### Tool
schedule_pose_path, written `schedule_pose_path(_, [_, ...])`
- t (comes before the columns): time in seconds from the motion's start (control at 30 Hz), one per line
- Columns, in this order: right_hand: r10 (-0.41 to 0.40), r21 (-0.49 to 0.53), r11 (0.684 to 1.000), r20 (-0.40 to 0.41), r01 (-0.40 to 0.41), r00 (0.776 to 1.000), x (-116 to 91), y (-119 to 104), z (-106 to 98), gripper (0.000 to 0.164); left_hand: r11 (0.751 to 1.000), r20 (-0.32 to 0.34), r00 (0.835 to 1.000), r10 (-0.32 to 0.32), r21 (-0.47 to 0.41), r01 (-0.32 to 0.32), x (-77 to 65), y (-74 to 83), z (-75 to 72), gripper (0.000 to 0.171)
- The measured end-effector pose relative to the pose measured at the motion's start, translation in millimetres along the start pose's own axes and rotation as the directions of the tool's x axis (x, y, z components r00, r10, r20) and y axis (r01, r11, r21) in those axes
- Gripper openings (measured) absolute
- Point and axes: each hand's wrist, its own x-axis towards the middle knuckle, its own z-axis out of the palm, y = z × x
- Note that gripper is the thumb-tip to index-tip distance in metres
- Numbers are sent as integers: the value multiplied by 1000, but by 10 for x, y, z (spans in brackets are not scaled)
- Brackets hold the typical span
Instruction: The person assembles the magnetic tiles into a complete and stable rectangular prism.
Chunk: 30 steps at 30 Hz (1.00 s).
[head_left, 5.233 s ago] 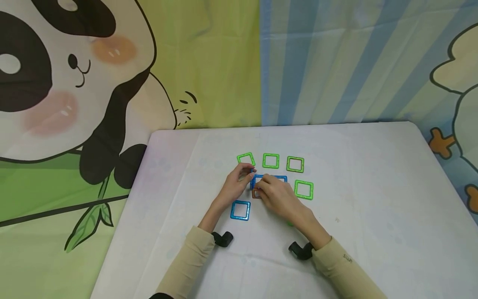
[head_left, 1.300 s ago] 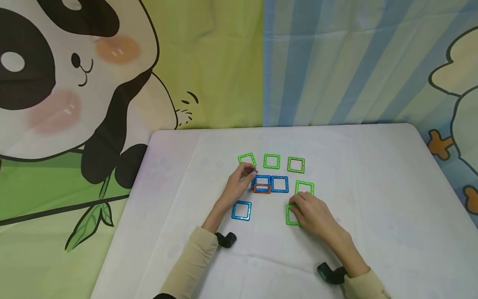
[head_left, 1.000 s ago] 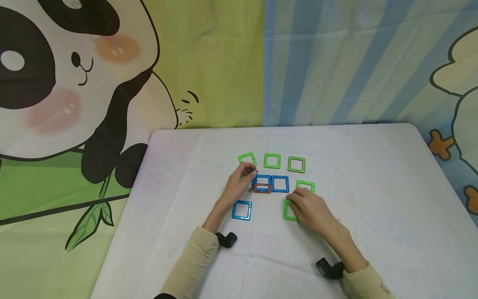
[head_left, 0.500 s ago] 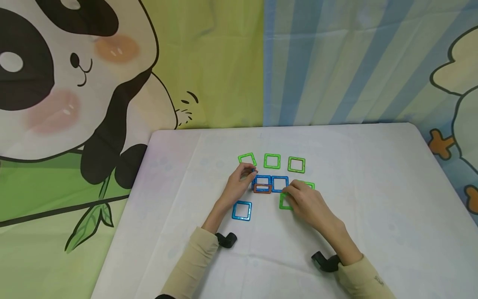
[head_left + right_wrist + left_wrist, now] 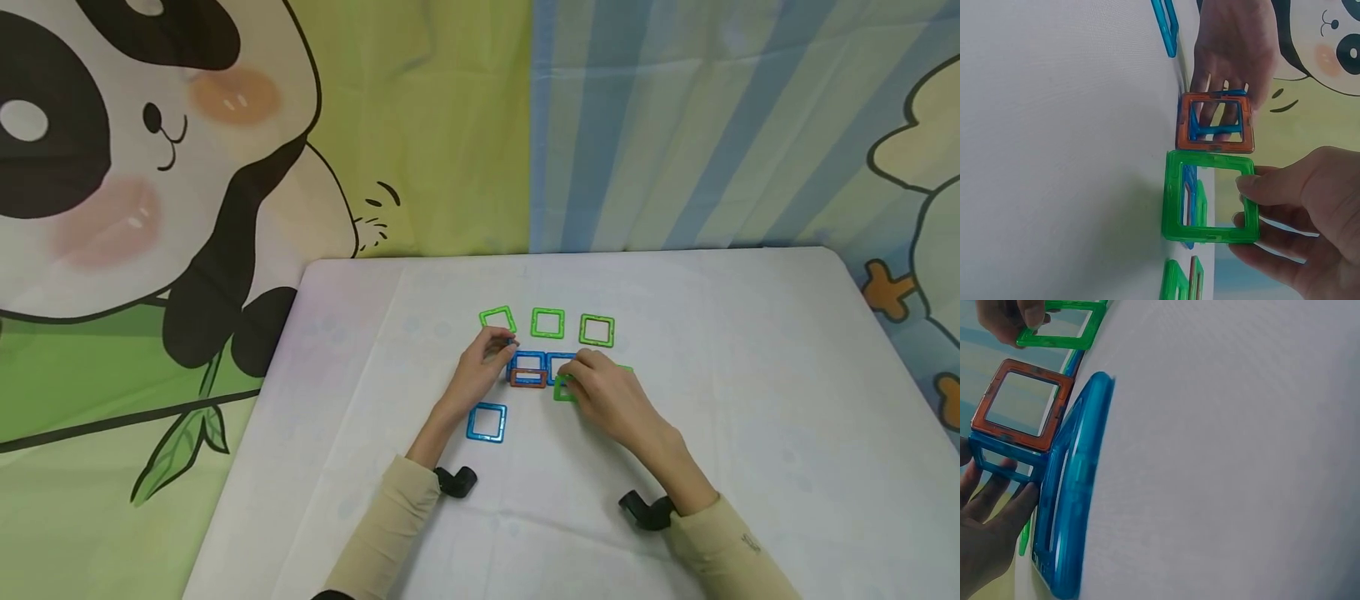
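White bench (image 5: 750, 400): R hand (image 5: 603, 393) pinches upright green plastic square (image 5: 1174, 194), just R of upright orange plastic square (image 5: 1216, 147); L hand (image 5: 476, 364) grips adj. upright blue plastic square (image 5: 1010, 449).

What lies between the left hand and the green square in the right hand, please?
An orange square and blue squares, as the head view shows.

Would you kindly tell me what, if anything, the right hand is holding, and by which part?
The right hand pinches a green square plastic frame by its upper edge.
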Motion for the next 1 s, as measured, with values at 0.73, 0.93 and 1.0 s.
schedule_pose_path(0.73, [-24,-21,999,-23,24,999,100,-40,37,17,1000,14,1000,12,-2,-12,2,1,-10,33])
schedule_pose_path(0.93, [-27,-27,999,-23,26,999,108,-42,37,16,1000,14,1000,10,-8,-10,-4,1,-10,33])
schedule_pose_path(1.0, [-20,-19,1000,-23,19,1000,103,-41,38,17,1000,13,1000,9,-8,-9,-3,0,-8,32])
